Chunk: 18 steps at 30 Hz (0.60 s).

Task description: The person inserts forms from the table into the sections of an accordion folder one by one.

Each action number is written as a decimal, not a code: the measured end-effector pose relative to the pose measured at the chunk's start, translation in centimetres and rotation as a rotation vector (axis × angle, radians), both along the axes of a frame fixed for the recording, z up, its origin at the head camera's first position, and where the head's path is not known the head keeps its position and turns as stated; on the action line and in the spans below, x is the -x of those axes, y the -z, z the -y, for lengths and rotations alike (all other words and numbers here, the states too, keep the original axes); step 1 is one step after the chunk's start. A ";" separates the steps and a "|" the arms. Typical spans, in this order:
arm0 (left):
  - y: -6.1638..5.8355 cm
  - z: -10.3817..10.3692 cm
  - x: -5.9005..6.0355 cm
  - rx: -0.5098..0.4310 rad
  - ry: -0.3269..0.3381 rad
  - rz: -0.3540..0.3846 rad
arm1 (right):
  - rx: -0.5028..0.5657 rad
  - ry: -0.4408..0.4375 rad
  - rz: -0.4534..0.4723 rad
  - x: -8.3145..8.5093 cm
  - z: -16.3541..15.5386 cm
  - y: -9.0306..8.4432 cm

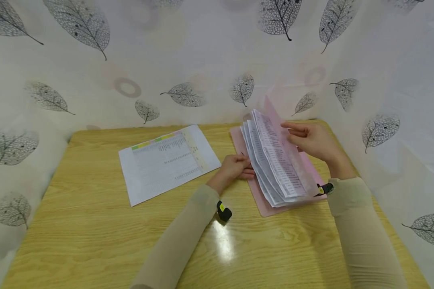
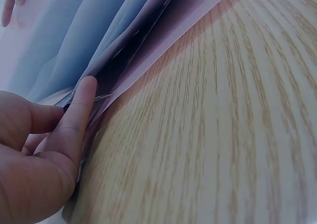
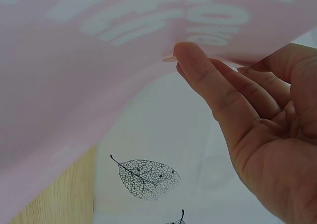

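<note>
A pink folder [image 1: 259, 200] lies open at the right of the table, with several printed sheets [image 1: 262, 160] in clear sleeves standing up in a fanned stack. My left hand [image 1: 235, 168] is at the stack's left edge. In the left wrist view its thumb and a finger [image 2: 86, 92] pinch the sleeve edges low down, near the tabletop. On the far side, my right hand [image 1: 311, 140] holds the raised pink cover [image 1: 273, 112] by its edge. The right wrist view shows this cover [image 3: 74, 85] bowed, with white lettering, and fingertips [image 3: 190, 58] against it.
A printed sheet [image 1: 162, 172] with a coloured strip along its top lies on the wooden table [image 1: 94, 241], left of the folder. A white leaf-patterned curtain [image 1: 202, 60] hangs close behind the table and along both sides. Each wrist wears a small black camera [image 1: 223, 212].
</note>
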<state>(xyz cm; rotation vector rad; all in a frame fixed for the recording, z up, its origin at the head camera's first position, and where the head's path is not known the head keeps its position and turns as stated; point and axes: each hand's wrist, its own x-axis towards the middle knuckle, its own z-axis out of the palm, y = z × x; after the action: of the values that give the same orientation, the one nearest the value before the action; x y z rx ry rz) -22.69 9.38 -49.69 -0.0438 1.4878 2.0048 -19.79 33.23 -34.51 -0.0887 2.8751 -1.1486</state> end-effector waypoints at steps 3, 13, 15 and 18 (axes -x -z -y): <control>0.0 -0.1 0.0 0.000 -0.001 0.004 | 0.004 0.005 0.001 0.0 -0.1 -0.1; -0.5 0.3 -0.2 0.025 0.013 -0.003 | 0.018 -0.001 0.001 0.1 -0.1 0.0; -0.8 0.6 -0.4 0.029 0.016 -0.013 | 0.012 -0.002 -0.002 0.1 -0.2 0.1; -1.0 1.4 -0.7 0.039 0.024 -0.032 | 0.002 -0.002 -0.006 0.1 -0.2 0.1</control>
<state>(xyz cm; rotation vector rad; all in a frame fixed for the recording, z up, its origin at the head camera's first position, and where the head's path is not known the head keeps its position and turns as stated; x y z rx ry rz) -21.95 7.98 -48.70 -0.0096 1.5406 1.9658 -19.86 33.45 -34.58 -0.0950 2.8785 -1.1529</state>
